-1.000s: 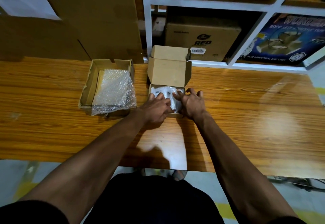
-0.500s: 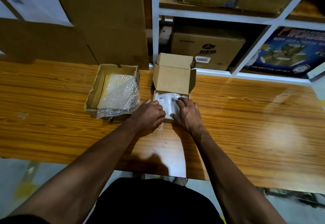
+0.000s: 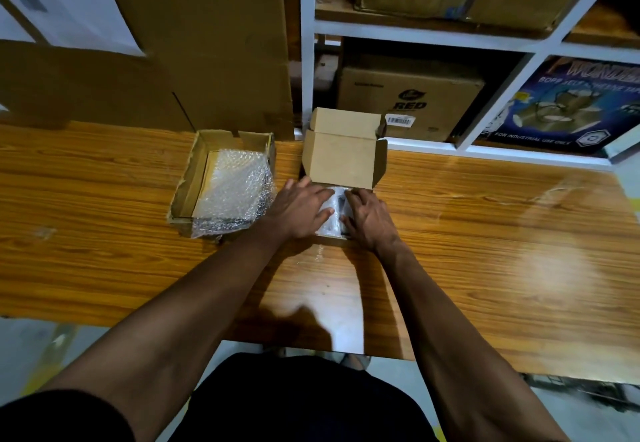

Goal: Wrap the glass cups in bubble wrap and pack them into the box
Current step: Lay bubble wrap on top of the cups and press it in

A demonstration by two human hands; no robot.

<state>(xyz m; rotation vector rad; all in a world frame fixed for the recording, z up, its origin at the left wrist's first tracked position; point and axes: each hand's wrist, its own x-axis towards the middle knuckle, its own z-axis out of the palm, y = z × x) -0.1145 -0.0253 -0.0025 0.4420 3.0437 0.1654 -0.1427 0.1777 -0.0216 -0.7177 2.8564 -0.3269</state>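
Note:
A small cardboard box [image 3: 343, 161] stands on the wooden table with its lid tilted forward over the opening. Inside it lies a bubble-wrapped bundle [image 3: 333, 214], pale with a dark strip showing; the cups themselves are hidden. My left hand [image 3: 300, 211] lies flat over the box's left side, fingers straight, pressing on the wrap. My right hand [image 3: 367, 216] rests on the right side of the bundle with its fingers spread and lightly bent.
A shallow open carton [image 3: 188, 181] holding a sheet of bubble wrap [image 3: 233, 190] sits just left of the box. Flat cardboard [image 3: 207, 43] leans on the wall behind. White shelving [image 3: 433, 34] with cartons rises at the back right.
The box lid has tipped further forward over the opening. Both hands moved deeper onto the wrapped bundle, the left now flat across it. The camera moved closer.

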